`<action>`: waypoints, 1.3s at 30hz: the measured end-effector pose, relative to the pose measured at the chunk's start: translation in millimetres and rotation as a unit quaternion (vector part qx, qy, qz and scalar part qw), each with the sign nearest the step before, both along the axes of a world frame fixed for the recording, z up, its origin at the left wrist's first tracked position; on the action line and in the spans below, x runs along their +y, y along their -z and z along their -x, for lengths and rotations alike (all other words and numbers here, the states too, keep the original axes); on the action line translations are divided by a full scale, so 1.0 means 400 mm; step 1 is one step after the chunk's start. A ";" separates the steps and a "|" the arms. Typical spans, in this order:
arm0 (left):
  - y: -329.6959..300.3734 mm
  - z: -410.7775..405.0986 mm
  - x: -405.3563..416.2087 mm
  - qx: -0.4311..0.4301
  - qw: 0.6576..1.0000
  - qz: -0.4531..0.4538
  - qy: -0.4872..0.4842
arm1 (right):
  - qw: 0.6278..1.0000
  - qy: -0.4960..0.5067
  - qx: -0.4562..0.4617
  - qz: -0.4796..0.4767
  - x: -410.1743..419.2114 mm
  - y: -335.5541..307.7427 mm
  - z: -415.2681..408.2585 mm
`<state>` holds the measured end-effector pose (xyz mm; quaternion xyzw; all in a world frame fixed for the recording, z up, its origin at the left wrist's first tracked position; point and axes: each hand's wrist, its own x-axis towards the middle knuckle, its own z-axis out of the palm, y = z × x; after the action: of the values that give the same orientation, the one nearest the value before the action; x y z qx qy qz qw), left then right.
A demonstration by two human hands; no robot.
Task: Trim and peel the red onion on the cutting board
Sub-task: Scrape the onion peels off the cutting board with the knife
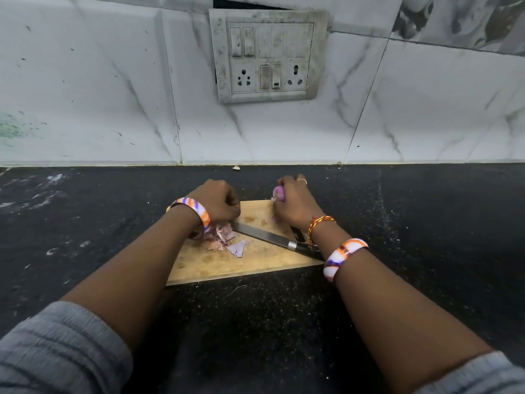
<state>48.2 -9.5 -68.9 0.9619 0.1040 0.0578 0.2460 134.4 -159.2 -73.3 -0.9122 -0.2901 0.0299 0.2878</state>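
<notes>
The right hand (294, 204) grips the red onion (279, 193) above the cutting board (227, 265); the left hand (218, 201) is fisted on peels (224, 237).

Two bare forearms are seen, each ending in a pushed-up sleeve of grey woven fabric with faint darker stripes: the left sleeve (59, 351) is bunched in folds above the elbow, the right sleeve (477, 375) is seen only at its cuff edge. A broad glossy bangle, white with orange and purple streaks (194, 210), is worn on the left wrist. A matching white, orange and purple bangle (342, 257) is worn on the right forearm. Nearer the right hand (295, 204), a thin twisted red-and-yellow thread (319, 223) is tied round the wrist. A slim pale ring (302, 181) is noted on one right finger. The left hand (217, 199) is seen without rings.
</notes>
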 end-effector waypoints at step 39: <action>-0.040 0.238 -0.015 -0.082 0.987 0.065 -0.121 | 0.953 0.064 -0.171 0.240 -0.360 0.009 0.230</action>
<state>-47.1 -15.5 -52.9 0.9163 0.2028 0.1588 0.3067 42.6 -303.4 -76.8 -0.9624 -0.2606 -0.0764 0.0079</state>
